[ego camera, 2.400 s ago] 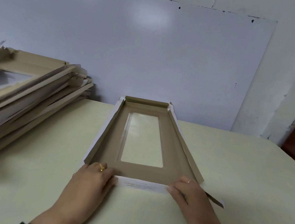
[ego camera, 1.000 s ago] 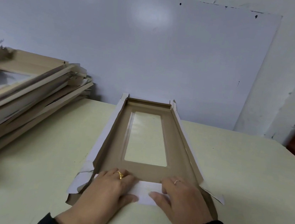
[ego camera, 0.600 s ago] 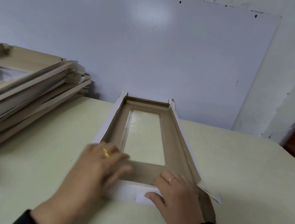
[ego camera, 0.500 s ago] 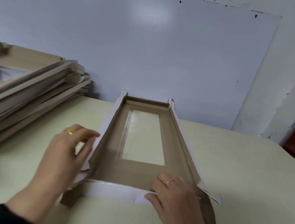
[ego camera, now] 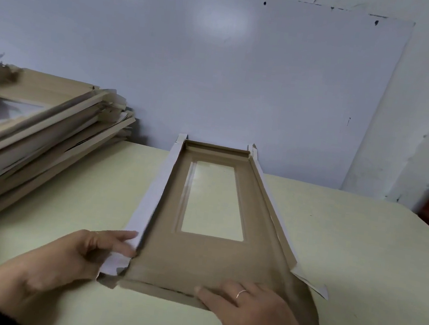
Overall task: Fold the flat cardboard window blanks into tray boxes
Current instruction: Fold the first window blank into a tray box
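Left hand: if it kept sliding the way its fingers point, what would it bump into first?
The left hand points right, at the tray box. Its fingertips already touch the white side flap at the near left corner, so that flap comes first.

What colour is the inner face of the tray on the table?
Brown; the tray shows it best in the head view. Its outer face is white.

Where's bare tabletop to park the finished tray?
Bare table right of the half-folded tray, out to the far right edge. A narrower strip lies between the tray and the blank stack. Crowded: the near edge, where the left hand and right hand work.
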Available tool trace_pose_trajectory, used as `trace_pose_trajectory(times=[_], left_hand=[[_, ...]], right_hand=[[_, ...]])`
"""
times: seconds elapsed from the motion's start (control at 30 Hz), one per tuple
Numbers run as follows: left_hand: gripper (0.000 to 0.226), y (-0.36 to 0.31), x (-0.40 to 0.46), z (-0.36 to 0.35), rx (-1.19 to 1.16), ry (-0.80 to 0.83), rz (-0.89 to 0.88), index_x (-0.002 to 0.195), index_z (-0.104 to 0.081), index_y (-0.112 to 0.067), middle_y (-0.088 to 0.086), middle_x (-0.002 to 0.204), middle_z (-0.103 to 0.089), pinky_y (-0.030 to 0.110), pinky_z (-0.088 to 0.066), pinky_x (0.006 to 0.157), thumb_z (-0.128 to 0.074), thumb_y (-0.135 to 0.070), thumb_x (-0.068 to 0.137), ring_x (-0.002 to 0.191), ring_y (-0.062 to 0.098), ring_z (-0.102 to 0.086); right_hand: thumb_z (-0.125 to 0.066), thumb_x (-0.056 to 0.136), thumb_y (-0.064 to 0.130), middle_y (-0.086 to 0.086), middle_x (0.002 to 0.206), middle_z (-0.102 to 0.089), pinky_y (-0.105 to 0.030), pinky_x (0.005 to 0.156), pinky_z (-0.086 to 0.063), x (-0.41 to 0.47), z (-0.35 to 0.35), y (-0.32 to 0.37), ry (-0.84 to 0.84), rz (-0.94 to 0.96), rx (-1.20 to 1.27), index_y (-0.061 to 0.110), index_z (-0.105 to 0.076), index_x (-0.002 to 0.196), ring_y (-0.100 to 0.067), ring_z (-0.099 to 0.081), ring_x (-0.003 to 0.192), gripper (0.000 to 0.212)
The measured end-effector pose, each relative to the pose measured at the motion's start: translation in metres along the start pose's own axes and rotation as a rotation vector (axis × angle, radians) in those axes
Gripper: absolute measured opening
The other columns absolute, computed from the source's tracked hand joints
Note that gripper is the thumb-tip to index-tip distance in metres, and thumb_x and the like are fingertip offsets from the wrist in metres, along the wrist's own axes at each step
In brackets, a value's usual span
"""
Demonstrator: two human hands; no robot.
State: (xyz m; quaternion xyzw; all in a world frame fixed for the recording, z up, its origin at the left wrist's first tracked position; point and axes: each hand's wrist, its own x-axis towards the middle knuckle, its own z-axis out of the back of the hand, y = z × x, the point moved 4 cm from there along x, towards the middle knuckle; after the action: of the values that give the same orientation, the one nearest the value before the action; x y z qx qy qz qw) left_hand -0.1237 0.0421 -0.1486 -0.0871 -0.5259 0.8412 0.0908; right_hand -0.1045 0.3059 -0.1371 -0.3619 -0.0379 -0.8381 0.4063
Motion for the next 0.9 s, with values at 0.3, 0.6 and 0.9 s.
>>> trace_pose_trajectory(times=[0.3, 0.6, 0.9], left_hand=[[0.019, -0.006, -0.002, -0.001, -0.215, -0.191, 0.019, 0.081, -0.076, -0.008, 0.002, 0.087, -0.071, 0.015, -0.049, 0.066, -0.058, -0.013, 0.082, 0.074, 0.01, -0.064], [0.026, -0.029, 0.009, -0.038, 0.529, -0.337, -0.233, 0.081, -0.067, -0.033, -0.007, 0.076, -0.045, 0.012, -0.035, 0.064, -0.049, -0.019, 0.095, 0.076, 0.004, -0.047], [0.03, -0.023, 0.008, -0.037, 0.5, -0.36, -0.208, 0.104, -0.068, -0.031, -0.009, 0.08, -0.046, 0.01, -0.035, 0.067, -0.046, -0.013, 0.096, 0.084, -0.002, -0.047]], right_hand=[[-0.057, 0.06, 0.024, 0.022, 0.076, -0.07, -0.012, 0.045, -0.047, 0.002, 0.008, -0.003, 0.133, -0.016, 0.229, 0.039, -0.075, 0.078, -0.002, -0.059, 0.051, 0.029], [-0.045, 0.091, 0.022, -0.003, 0.077, -0.068, -0.01, 0.068, -0.043, -0.02, 0.051, -0.078, -0.453, -0.567, 0.367, 0.011, -0.069, 0.081, 0.004, -0.058, 0.073, 0.028], [-0.05, 0.072, -0.024, 0.021, 0.096, -0.062, -0.009, 0.077, -0.039, -0.065, 0.008, -0.122, 0.25, -0.808, 0.684, 0.046, -0.06, 0.085, 0.001, -0.055, 0.091, 0.072]])
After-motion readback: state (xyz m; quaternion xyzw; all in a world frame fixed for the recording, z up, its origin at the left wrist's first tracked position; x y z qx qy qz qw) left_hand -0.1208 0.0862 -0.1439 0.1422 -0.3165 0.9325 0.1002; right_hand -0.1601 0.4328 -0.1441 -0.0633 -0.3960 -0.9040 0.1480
